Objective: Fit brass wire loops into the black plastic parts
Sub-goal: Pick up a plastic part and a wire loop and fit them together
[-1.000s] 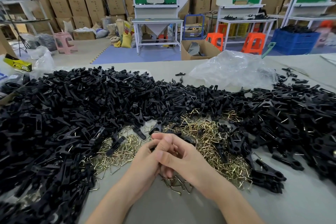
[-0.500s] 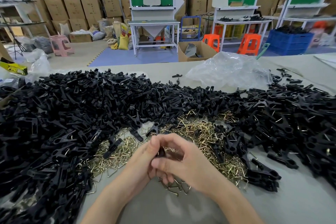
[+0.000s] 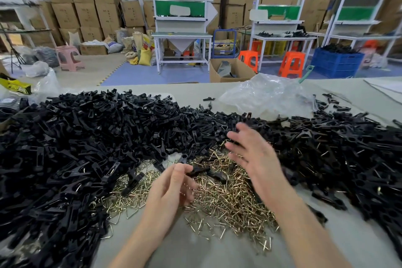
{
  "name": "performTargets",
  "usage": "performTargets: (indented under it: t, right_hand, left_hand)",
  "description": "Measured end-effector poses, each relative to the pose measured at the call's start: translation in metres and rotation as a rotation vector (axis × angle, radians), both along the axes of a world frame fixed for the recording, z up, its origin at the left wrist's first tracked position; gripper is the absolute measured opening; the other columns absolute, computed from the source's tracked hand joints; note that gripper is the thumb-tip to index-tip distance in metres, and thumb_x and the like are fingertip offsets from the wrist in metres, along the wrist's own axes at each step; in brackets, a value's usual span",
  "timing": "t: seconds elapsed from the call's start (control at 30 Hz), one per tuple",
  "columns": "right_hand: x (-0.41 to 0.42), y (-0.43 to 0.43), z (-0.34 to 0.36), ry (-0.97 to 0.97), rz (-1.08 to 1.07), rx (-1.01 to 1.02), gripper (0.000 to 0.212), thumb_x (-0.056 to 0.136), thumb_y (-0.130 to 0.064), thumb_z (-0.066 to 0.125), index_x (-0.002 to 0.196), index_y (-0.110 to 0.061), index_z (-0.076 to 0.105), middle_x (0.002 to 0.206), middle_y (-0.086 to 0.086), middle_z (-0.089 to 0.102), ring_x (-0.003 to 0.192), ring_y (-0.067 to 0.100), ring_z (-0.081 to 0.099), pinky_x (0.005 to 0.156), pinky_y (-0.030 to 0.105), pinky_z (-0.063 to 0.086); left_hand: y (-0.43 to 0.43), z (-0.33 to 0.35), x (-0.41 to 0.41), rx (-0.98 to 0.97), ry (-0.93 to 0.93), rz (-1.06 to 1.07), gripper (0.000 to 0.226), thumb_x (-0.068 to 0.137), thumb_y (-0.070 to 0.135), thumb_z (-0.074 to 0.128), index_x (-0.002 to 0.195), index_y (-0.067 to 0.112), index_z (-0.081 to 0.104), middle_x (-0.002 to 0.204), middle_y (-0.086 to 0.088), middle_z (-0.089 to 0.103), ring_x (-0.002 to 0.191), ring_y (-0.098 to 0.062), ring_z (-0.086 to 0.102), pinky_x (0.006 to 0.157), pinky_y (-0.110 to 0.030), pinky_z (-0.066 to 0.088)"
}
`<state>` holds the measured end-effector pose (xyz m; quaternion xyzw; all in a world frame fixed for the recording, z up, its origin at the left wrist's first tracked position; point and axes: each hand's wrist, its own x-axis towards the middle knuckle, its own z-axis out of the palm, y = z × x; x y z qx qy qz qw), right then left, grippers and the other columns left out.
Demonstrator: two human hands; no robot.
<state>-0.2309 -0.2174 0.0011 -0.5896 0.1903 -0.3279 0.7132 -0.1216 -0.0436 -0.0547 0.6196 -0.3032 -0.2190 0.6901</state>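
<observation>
- Straight ahead of you on the table (image 3: 206,254), the brass wire loops (image 3: 228,200) lie in one loose pile. Heaps of black plastic parts (image 3: 76,148) hem it in on the left, behind and on the right.
- Your left hand (image 3: 171,189) hovers over the near side of the loop pile. Its thumb and curled fingers pinch one black part (image 3: 198,171) by its end, and the part points away from you. Blur hides whether a loop already sits in it.
- Your right hand (image 3: 254,156) is released, with fingers spread and straight, grasping nothing. It hangs in the air over the far side of the loop pile, where brass meets black, and it is smeared by motion.
- As for what is done, many pieces in the right-hand heap (image 3: 337,159) show a glint of wire, so you can take those as probably fitted. I cannot confirm that piece by piece.
- As for what is left, the left-hand heap reads mostly plain black, with a few glints near its front edge, and the loop pile is large. By my judgement you are well short of the end, with far more to fit than is fitted.
- A crumpled clear plastic bag (image 3: 267,95) lies beyond the heaps, apart from your hands.
- If the pinched part is bare, your free hand needs a single loop next. The loops tangle, so expect to shake one clear.
</observation>
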Motion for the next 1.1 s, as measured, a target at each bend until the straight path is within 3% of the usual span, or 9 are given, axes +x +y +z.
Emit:
performTargets:
  t: [0.1,0.17,0.23,0.33,0.43,0.6,0.87,1.1]
  right_hand:
    - [0.012,0.027,-0.04,0.314,-0.03,-0.711,0.041,0.097,-0.044,0.059,0.138,-0.045,0.051,0.131,-0.033,0.055,0.126,-0.013,0.047,0.106,0.013,0.038]
    - [0.019,0.033,-0.058,0.49,-0.086,-1.064,0.043,0.102,-0.041,0.051,0.144,-0.038,0.05,0.144,-0.021,0.049,0.138,-0.002,0.038,0.119,0.023,0.026]
    - [0.023,0.035,-0.068,0.635,-0.094,-1.251,0.042,0.103,-0.042,0.046,0.144,-0.036,0.052,0.147,-0.013,0.05,0.142,0.01,0.038,0.124,0.033,0.016]
    - [0.024,0.035,-0.07,0.65,-0.084,-1.251,0.039,0.102,-0.044,0.043,0.137,-0.036,0.058,0.136,-0.013,0.059,0.132,0.01,0.046,0.121,0.034,0.022]
    - [0.024,0.035,-0.068,0.643,-0.114,-1.253,0.038,0.101,-0.044,0.045,0.136,-0.035,0.058,0.121,-0.013,0.063,0.119,0.012,0.05,0.112,0.031,0.033]
    - [0.024,0.036,-0.067,0.641,-0.116,-1.246,0.034,0.102,-0.04,0.046,0.134,-0.035,0.055,0.107,-0.013,0.057,0.104,0.012,0.05,0.102,0.029,0.037]
    - [0.024,0.035,-0.067,0.655,-0.119,-1.225,0.03,0.103,-0.036,0.045,0.13,-0.036,0.059,0.102,-0.014,0.055,0.099,0.011,0.05,0.1,0.027,0.038]
    - [0.025,0.032,-0.068,0.652,-0.129,-1.229,0.032,0.103,-0.035,0.042,0.129,-0.034,0.061,0.104,-0.012,0.06,0.1,0.014,0.053,0.102,0.029,0.038]
  left_hand:
    - [0.005,-0.004,0.01,0.305,-0.559,0.33,0.024,0.098,0.053,0.041,0.1,0.04,0.061,0.087,0.013,0.069,0.079,-0.008,0.063,0.071,-0.037,0.053]
    - [0.011,-0.008,0.018,0.558,-0.848,0.495,0.027,0.099,0.044,0.045,0.118,0.033,0.06,0.114,0.012,0.067,0.11,-0.014,0.059,0.096,-0.041,0.047]
    - [0.015,-0.013,0.025,0.757,-0.936,0.522,0.042,0.099,0.045,0.047,0.134,0.025,0.056,0.137,-0.001,0.058,0.13,-0.025,0.048,0.109,-0.046,0.035]
    - [0.019,-0.021,0.032,0.91,-0.928,0.467,0.048,0.1,0.052,0.039,0.143,0.031,0.047,0.153,-0.002,0.044,0.144,-0.024,0.033,0.119,-0.045,0.022]
    - [0.017,-0.022,0.033,0.898,-0.943,0.516,0.042,0.099,0.044,0.047,0.135,0.025,0.057,0.145,-0.004,0.053,0.138,-0.025,0.042,0.114,-0.046,0.03]
    - [0.013,-0.024,0.035,0.922,-0.923,0.595,0.033,0.093,0.02,0.061,0.125,0.014,0.066,0.128,-0.01,0.065,0.123,-0.034,0.055,0.101,-0.051,0.04]
    - [0.009,-0.019,0.036,0.89,-1.019,0.561,0.036,0.082,0.008,0.068,0.118,0.012,0.068,0.1,-0.01,0.065,0.091,-0.035,0.059,0.079,-0.047,0.047]
    - [0.009,-0.018,0.035,0.735,-1.039,0.534,0.042,0.083,-0.005,0.065,0.123,0.01,0.065,0.099,-0.007,0.061,0.088,-0.03,0.055,0.081,-0.043,0.048]
